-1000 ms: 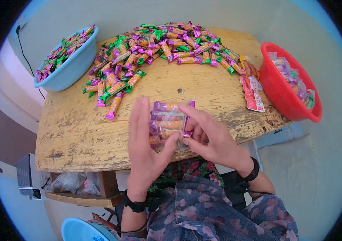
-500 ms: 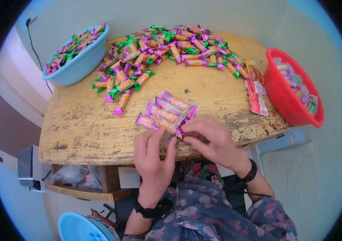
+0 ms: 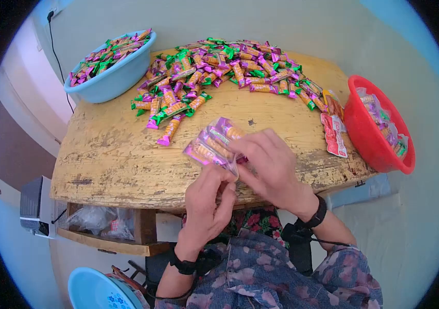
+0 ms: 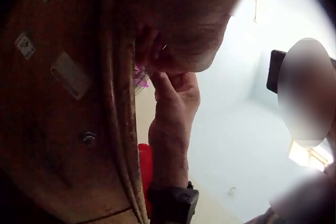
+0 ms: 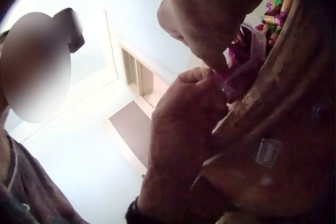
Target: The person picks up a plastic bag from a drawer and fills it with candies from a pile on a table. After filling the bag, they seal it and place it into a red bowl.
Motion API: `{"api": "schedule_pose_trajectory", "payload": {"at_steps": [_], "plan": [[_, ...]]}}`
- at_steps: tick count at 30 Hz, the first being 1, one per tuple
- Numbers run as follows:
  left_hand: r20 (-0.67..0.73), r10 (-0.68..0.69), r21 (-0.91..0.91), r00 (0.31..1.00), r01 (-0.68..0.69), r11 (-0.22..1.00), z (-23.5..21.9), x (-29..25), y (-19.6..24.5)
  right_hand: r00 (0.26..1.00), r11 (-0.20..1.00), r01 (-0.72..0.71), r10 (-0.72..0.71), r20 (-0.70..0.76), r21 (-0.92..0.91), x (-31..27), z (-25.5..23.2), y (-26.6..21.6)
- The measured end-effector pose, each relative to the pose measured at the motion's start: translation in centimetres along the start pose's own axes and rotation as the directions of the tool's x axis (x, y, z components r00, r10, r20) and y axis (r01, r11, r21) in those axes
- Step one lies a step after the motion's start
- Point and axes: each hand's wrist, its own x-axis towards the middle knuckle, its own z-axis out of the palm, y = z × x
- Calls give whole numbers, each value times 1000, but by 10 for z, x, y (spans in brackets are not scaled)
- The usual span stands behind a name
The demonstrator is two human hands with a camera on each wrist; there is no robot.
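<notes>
the bag (image 3: 210,146) sits over the table (image 3: 121,165) near its front edge, apparently for easy reach, with the left hand (image 3: 207,203) pinching its near corner and the right hand (image 3: 272,167) its right side (probably to keep the film taut).

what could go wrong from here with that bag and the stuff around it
1. The clear bag of wrapped snack bars is near the wooden table's front edge, so it might drop if the left grip and right grip slip.
2. Both grips work at the bag's near end; if that isn't sealed, which I can't tell, bars could slide out.
3. The light blue basin is heaped above its rim, so a bump could spill some.
</notes>
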Motion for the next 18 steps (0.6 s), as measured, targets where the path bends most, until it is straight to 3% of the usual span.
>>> {"api": "schedule_pose_trajectory", "payload": {"at_steps": [4,7,10,13,16,18], "plan": [[46,-23,-37,999,25,999,-8,0,-2,1000,999,21,-22,-17,-36,11,14,6],[60,-9,-62,998,13,998,-10,1,-2,996,997,26,-19,89,-77,12,17,5],[87,-48,-100,995,57,993,-12,1,-3,988,998,-57,53,146,22,7,28,18],[79,-81,-70,994,86,994,-10,1,-2,976,1000,6,-9,217,14,7,24,25],[68,-62,-16,996,63,998,-7,0,-3,903,991,82,-119,414,106,22,-8,27],[71,-40,1,997,40,999,-7,1,-5,836,946,32,-203,511,324,38,-38,37]]}}
